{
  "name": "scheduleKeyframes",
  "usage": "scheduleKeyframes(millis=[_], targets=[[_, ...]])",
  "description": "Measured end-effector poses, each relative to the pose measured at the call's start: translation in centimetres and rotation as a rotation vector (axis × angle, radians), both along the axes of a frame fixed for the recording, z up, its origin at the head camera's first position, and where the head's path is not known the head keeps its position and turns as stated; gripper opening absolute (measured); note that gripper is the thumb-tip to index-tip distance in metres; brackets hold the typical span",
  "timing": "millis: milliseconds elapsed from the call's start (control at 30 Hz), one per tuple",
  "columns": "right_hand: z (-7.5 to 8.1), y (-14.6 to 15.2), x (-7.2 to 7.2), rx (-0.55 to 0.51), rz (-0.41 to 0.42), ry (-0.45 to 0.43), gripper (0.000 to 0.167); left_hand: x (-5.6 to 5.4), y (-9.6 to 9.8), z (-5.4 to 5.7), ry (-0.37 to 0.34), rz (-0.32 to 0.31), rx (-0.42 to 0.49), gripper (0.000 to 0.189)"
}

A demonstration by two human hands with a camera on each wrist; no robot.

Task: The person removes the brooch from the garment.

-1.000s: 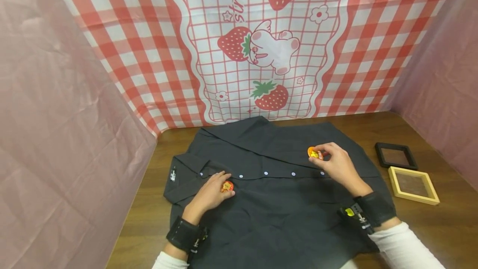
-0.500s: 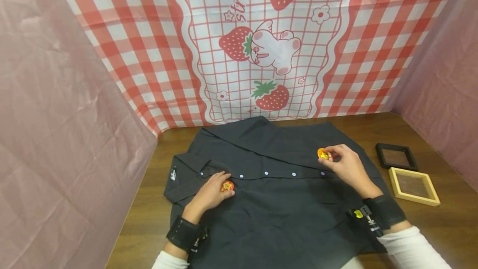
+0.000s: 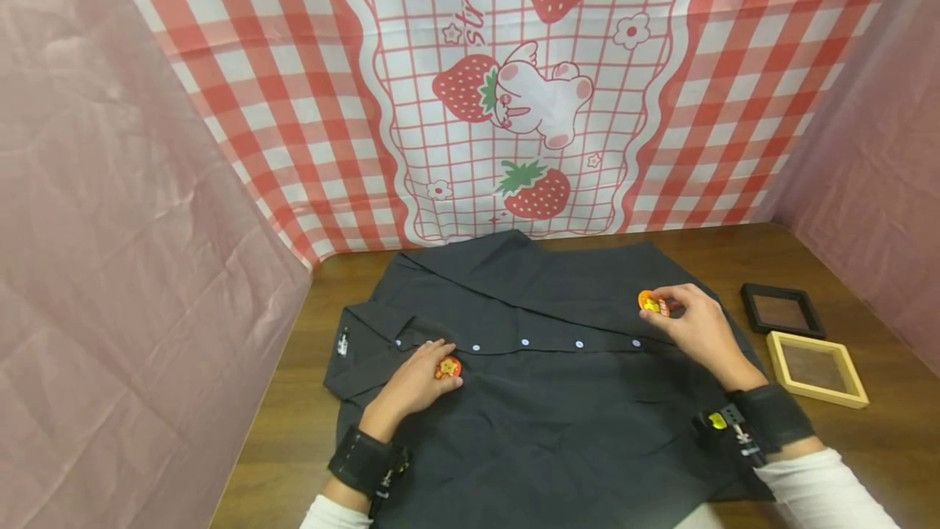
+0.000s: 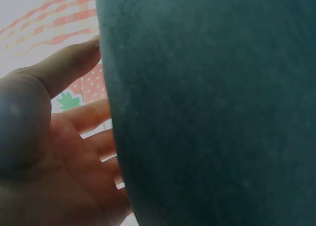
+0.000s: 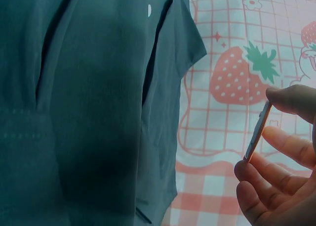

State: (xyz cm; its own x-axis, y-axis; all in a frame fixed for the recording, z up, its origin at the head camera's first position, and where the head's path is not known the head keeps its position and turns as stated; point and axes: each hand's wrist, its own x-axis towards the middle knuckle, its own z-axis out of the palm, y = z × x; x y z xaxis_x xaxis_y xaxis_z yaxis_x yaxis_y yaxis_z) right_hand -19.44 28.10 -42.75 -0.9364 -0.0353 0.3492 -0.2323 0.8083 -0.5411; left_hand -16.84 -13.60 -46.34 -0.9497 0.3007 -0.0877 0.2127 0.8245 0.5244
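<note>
A dark grey button-up shirt [image 3: 551, 423] lies spread on the wooden table, collar to the left. My left hand [image 3: 411, 382] rests on it near the collar, fingers fairly straight. A round red badge [image 3: 448, 368] with a yellow figure shows between that thumb and forefinger. In the left wrist view, dark cloth [image 4: 212, 107] hides the fingertips and badge. Over the shirt's right part, my right hand [image 3: 698, 325] pinches a round orange badge [image 3: 650, 303] between thumb and fingers. The right wrist view shows this thin badge [image 5: 257, 132] edge-on, away from the cloth.
At the right stand a black frame [image 3: 781, 308] and a light wooden frame [image 3: 817, 369], side by side. A red-checked strawberry cloth [image 3: 529, 104] hangs behind the table [image 3: 294, 398]. Pink curtains [image 3: 147, 227] close off both sides.
My right hand has moved to the right over the shirt with the orange badge in its pinch. The left hand and the red badge have stayed in place.
</note>
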Motion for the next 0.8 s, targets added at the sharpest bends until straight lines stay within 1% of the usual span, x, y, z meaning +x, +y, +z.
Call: scheduleKeyframes(millis=[200, 400, 567, 800], targets=[[0.0, 0.7, 0.0, -0.011, -0.011, 0.025, 0.037, 0.0, 0.1, 0.0, -0.03, 0.006, -0.012, 0.058], [-0.2, 1.4, 0.1, -0.008, -0.031, 0.033, 0.036, 0.0, 0.3, 0.0, -0.054, 0.006, -0.047, 0.059], [-0.1, 1.9, 0.1, 0.007, -0.042, 0.009, 0.039, 0.0, 0.3, 0.1, -0.051, 0.009, -0.042, 0.059], [0.8, 2.9, 0.1, 0.034, -0.062, -0.018, 0.041, 0.1, 0.1, 0.1, -0.041, -0.011, -0.034, 0.057]])
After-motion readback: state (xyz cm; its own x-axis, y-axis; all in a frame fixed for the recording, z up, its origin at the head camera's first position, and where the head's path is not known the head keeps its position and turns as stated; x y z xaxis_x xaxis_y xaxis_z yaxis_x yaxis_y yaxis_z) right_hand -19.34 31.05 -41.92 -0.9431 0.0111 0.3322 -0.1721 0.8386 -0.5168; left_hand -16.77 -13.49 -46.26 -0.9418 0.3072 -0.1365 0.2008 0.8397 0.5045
